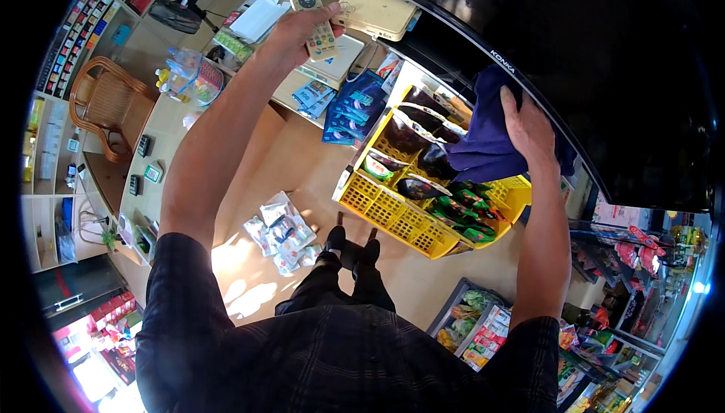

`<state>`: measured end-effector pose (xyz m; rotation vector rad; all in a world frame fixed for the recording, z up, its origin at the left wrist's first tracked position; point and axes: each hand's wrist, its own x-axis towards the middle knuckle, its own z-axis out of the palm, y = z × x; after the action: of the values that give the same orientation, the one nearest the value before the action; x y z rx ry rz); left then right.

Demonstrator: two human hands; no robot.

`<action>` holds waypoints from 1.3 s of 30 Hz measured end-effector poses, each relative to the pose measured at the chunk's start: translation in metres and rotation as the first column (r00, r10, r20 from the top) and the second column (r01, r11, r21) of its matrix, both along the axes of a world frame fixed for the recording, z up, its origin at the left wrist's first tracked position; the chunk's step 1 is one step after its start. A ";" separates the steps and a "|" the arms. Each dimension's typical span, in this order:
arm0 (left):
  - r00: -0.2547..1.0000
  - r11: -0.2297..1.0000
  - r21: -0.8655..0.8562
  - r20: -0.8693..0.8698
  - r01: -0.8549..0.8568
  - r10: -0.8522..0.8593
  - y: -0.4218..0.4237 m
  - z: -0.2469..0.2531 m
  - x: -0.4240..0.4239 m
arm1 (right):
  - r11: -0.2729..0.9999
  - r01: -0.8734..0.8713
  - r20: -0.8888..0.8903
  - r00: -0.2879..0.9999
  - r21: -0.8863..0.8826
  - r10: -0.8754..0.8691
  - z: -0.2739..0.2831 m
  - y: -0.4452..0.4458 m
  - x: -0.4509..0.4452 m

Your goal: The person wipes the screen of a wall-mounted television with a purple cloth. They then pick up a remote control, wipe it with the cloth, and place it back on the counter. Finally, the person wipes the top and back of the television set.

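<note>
Near the top of the view, my left hand (300, 30) grips a light-coloured remote control (307, 2), its buttons facing up. My right hand (528, 124) presses on a dark purple cloth (481, 135) at the lower edge of a large black television (600, 61). Part of the cloth hangs over a yellow plastic rack (391, 209) of packaged goods. Just right of my left hand lies a beige set-top box (376, 8). The television's rim hides where the cloth's upper part goes.
Below my feet's level of view, plastic packets (283, 229) lie on the floor beside a low stool. A desk (153, 158) and a rattan chair (107, 107) stand at left, with a black fan (178, 13) behind. Grey crates of goods (453, 305) and stocked shelves are at lower right.
</note>
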<state>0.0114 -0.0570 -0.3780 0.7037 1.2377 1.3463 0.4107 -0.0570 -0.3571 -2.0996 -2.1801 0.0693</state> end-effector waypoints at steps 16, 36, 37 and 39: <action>0.963 0.958 -0.134 0.132 0.253 -0.235 -0.166 -0.040 0.086 | 0.974 0.004 -0.085 0.996 0.227 0.016 -0.009 -0.036 0.035; 0.832 0.826 -0.125 0.159 0.550 -0.531 -0.093 0.042 0.207 | 0.928 0.285 -0.737 -0.675 -0.239 0.018 -0.045 -0.291 0.162; 0.829 0.819 -0.131 0.140 0.558 -0.542 -0.088 0.041 0.214 | 0.896 0.301 -0.704 -0.710 -0.326 -0.018 -0.061 -0.312 0.159; 0.795 0.789 -0.097 0.099 0.606 -0.598 -0.076 0.037 0.230 | 0.874 0.245 -0.667 -0.736 -0.420 -0.114 -0.095 -0.342 0.149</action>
<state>0.2417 -0.1332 -0.3407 0.8687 0.9175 0.7417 0.5602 -0.3993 -0.4519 -0.9054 -0.0834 1.3147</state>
